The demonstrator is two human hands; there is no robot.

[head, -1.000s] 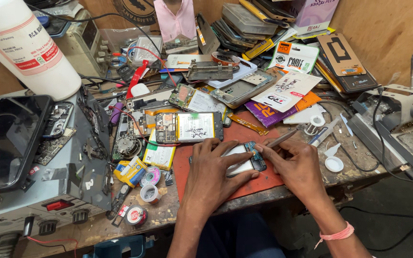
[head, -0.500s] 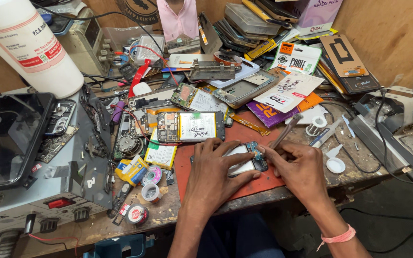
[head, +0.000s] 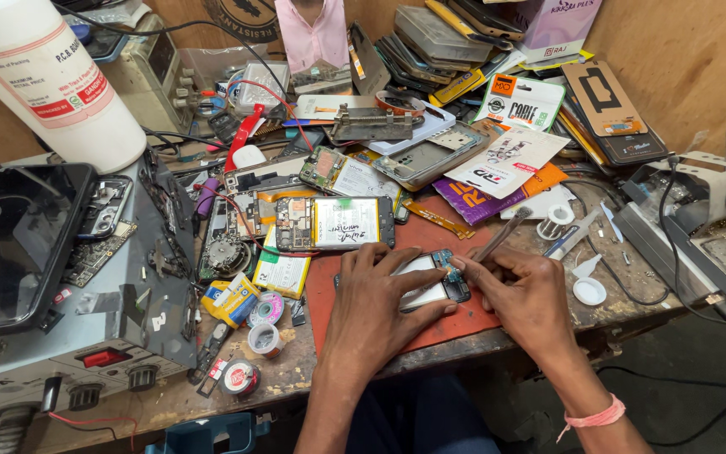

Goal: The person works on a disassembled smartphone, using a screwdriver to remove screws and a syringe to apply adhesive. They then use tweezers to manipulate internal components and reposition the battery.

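Left hand [head: 380, 307] grips opened phone [head: 432, 282] on red mat [head: 430, 244] — right hand [head: 524, 294] pinches tweezers [head: 502, 235].

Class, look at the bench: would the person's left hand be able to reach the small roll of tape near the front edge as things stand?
Probably yes. The left hand rests on the opened phone on the red mat, and the roll of tape lies just to its left, uncovered. Only small low clutter lies between, though the hand would have to let go of the phone.

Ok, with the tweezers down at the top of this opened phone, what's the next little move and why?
Probably a slight lowering of the tweezers in the right hand onto the exposed board end of the opened phone. Their tips sit right at that edge, and the left hand lies over the phone, pinning it to the red mat.
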